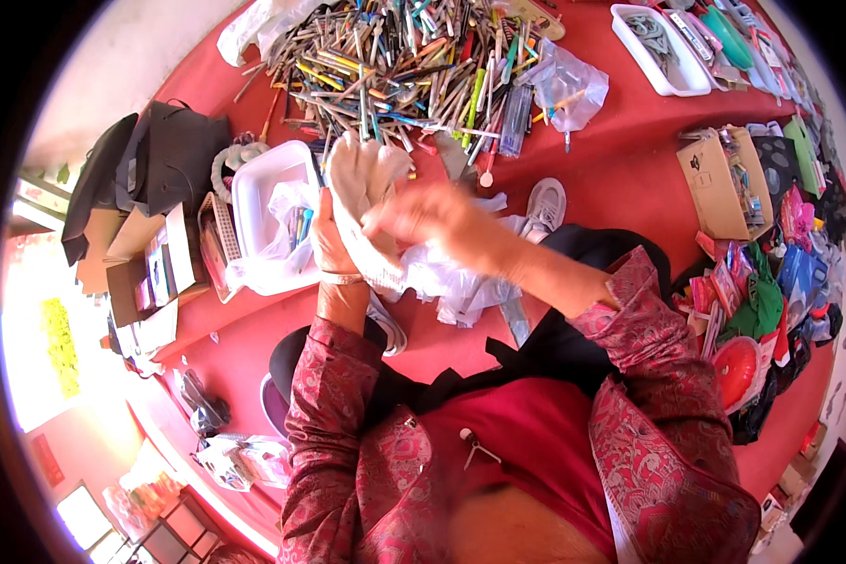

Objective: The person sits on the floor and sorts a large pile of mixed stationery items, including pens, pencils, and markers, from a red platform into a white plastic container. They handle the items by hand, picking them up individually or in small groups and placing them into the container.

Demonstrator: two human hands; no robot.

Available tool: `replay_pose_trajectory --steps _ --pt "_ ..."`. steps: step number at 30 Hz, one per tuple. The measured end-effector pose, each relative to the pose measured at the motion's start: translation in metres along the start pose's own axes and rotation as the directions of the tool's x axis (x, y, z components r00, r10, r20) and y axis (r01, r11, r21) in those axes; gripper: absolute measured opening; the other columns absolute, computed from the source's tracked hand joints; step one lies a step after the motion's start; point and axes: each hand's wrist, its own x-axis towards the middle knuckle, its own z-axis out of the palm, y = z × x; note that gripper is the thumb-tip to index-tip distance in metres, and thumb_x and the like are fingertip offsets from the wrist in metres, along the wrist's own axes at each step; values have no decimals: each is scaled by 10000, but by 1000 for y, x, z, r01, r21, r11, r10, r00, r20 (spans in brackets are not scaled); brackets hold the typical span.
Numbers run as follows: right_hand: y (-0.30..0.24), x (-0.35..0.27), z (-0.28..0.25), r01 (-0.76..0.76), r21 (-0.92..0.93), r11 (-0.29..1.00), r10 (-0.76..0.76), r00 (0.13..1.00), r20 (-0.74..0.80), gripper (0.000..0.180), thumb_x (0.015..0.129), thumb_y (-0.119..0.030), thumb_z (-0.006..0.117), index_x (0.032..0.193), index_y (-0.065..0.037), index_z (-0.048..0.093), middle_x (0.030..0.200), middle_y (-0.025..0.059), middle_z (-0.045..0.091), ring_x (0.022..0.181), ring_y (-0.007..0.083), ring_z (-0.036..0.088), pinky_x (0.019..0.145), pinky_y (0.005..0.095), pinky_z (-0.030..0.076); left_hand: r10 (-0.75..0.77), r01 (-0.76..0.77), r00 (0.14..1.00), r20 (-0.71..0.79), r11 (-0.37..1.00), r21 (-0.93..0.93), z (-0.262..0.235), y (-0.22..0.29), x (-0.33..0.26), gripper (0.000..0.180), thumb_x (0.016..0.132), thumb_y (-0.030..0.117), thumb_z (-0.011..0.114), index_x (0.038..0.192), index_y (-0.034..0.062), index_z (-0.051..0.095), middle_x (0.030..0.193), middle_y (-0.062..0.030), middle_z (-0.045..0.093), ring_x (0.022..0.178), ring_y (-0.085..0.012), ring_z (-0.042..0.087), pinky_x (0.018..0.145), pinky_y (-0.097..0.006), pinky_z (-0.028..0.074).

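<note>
Along the left side of the beige cloth bag (359, 183), I see the left hand (329, 242) pressed upright, its fingers partly hidden, so I can't tell how firmly they close. Over the bag's right edge I have the right hand (432, 221), blurred, fingers bent; whether they pinch the cloth I can't tell. Crumpled clear plastic (456, 287) lies below the right hand, a white tub (274, 174) sits left, and pens and brushes (385, 70) heap beyond.
</note>
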Motion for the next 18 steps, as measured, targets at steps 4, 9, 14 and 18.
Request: replay_pose_trajectory --steps 4,9,14,18 --pt "-34 9 -49 -40 145 989 102 886 -451 422 842 -377 461 1055 -24 551 1065 73 560 987 153 499 842 282 377 95 -88 994 -59 990 111 27 -4 5 582 857 418 342 1337 121 201 1334 -68 298 1209 -303 317 908 -422 370" --pt "-5 14 7 229 -797 559 -413 910 -28 666 769 -532 473 1223 -49 405 1253 163 376 1165 263 338 970 484 154 -23 31 999 31 957 -290 1 -8 5 588 860 459 307 1334 123 215 1338 -94 289 1196 -316 321 987 -435 266" --pt "21 21 11 140 -910 390 -387 922 -25 433 797 -396 469 1175 -186 478 1239 82 400 1173 253 333 917 579 180 -111 110 994 14 954 -280 2 -14 3 538 878 455 277 1270 92 337 1287 -127 361 1176 -304 343 982 -442 271" --pt "17 32 5 33 -931 364 -417 899 -132 250 762 -341 516 933 -185 608 1022 31 544 1039 196 444 816 475 297 -118 189 958 260 945 -266 -11 -17 -1 478 892 422 288 1205 77 393 1227 -93 426 1140 -258 395 967 -414 292"
